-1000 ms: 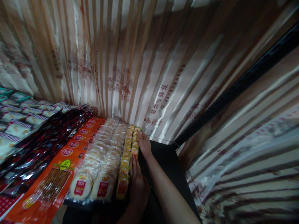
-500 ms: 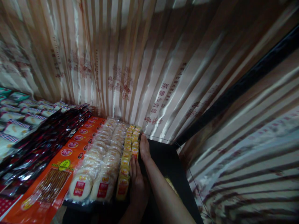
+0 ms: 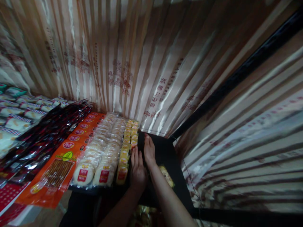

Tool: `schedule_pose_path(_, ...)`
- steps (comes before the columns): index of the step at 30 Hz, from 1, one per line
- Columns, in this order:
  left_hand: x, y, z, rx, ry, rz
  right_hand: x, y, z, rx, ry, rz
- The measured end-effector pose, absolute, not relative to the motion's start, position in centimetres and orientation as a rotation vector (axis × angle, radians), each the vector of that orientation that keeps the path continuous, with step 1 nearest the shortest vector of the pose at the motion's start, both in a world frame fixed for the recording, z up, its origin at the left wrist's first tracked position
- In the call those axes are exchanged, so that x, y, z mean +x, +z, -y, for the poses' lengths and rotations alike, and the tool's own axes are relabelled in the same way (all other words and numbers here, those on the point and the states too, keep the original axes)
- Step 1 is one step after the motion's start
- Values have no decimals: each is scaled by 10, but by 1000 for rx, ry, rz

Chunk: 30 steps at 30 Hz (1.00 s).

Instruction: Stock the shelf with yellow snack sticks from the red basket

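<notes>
Small yellow wrapped snack packs (image 3: pixel 124 156) stand in a narrow double column on the black shelf (image 3: pixel 163 145). My left hand (image 3: pixel 138 168) lies against the right side of this column with its fingers stretched out, near an orange-red labelled pack. Farther back and to the right is my right hand (image 3: pixel 149 150), its fingers extended, a small gap away from the packs. Neither hand grips anything that I can see. Two rows of round white crackers (image 3: pixel 104 157) in clear wrappers run along the left side of the yellow column.
Orange snack bags (image 3: pixel 59 171), dark shiny packets (image 3: pixel 42 135) and striped white packs (image 3: pixel 19 123) fill the left. A loose yellow pack (image 3: pixel 167 176) lies right of my right forearm. Pleated printed sheeting (image 3: pixel 118 75) rises behind; a black pole (image 3: pixel 232 78) slants on the right.
My right hand has come away from the yellow column, leaving a gap. My left hand stays beside the packs. The view has shifted, and the loose yellow pack shows more fully.
</notes>
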State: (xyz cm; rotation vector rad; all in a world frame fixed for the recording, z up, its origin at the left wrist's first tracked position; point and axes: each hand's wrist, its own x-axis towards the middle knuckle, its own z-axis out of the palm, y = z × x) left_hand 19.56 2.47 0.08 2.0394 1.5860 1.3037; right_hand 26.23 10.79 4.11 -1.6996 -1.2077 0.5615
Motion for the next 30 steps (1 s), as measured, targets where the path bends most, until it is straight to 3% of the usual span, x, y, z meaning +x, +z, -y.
schedule_pose_path(9,193,18,-6,2245,1045,-1375,333,48,16,-1973,92,1435)
schedule_pose_path(15,200,23,29,2211,945,-1384,350,32,51,-2085,288,1540)
schedule_pose_path(23,194,29,52,2185,925,-1380,356,41,53,-2169,272,1291)
schedule_pose_path(30,198,37,63,2229,856,-1328,361,44,62,-2100,319,1490)
